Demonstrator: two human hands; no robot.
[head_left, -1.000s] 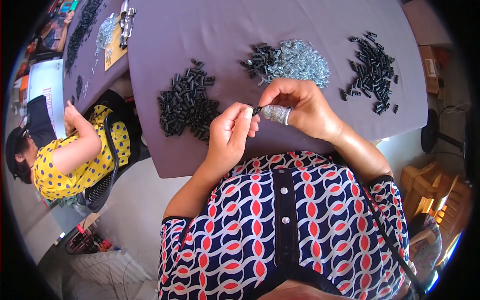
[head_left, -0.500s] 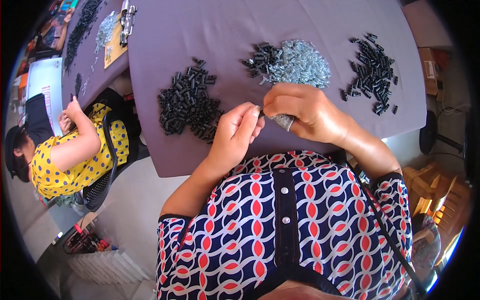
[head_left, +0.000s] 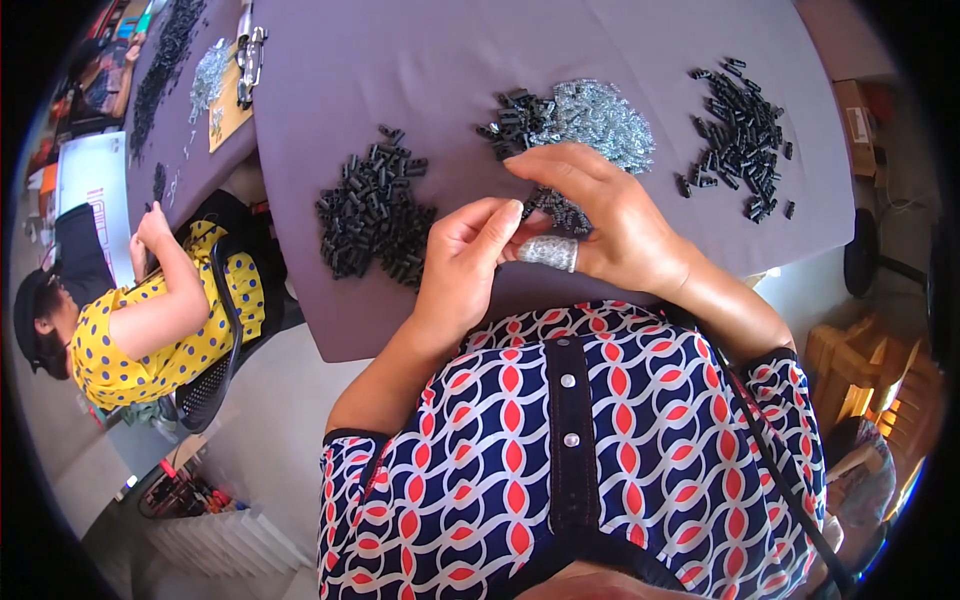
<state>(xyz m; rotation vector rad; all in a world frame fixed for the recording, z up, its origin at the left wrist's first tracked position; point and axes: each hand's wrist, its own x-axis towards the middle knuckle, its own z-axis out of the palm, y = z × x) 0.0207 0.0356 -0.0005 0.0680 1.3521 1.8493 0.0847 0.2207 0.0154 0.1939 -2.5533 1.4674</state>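
My left hand is closed in a pinch, thumb against the fingers. A dark bit shows at its fingertips, too small to make out. Close beside it on the right, my right hand has its fingers apart, with a greyish-white wrap around the thumb. Small dark and silvery pieces show through the gap between that thumb and the index finger. Just beyond the right hand lies a heap of small clear-silver pieces, touching a cluster of black pieces. Left of my left hand is a larger pile of black tubular pieces.
Another black pile lies at the right of the purple-grey covered table. On the left, a co-worker in a yellow dotted top sits on a black chair at another table. A wooden chair stands at the right.
My right hand has opened and drawn its fingers away from my left fingertips, baring the wrapped thumb. The left hand keeps its pinch.
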